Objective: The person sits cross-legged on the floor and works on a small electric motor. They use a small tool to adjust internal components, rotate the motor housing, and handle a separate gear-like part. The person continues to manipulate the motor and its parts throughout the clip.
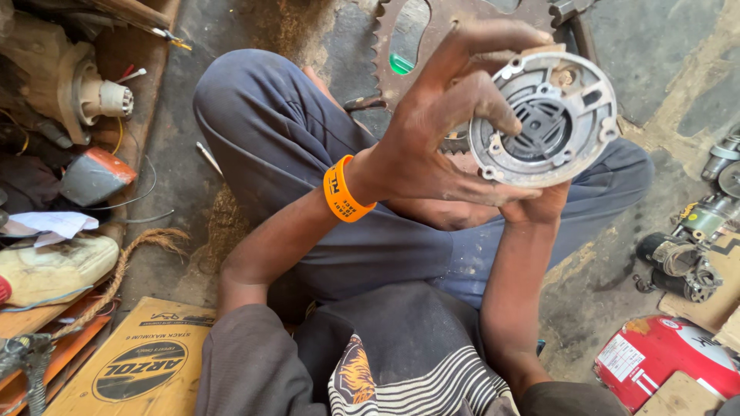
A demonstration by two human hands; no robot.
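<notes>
Right hand (539, 206) is tucked underneath, cupping the lower rim of the round metal housing (544, 119) from below. Left hand (439, 135) wraps its near side, fingers (486, 104) curled over the face, gripping firmly, above the lap; toothed sprocket (401, 69) lies on the floor beyond.

The person wears dark blue trousers (285, 146) and a dark top with rolled grey-brown sleeves (243, 362), white stripes and an orange print on its front. An orange wristband (344, 191) with black markings circles the left wrist. Grime covers the left hand (432, 131).
</notes>
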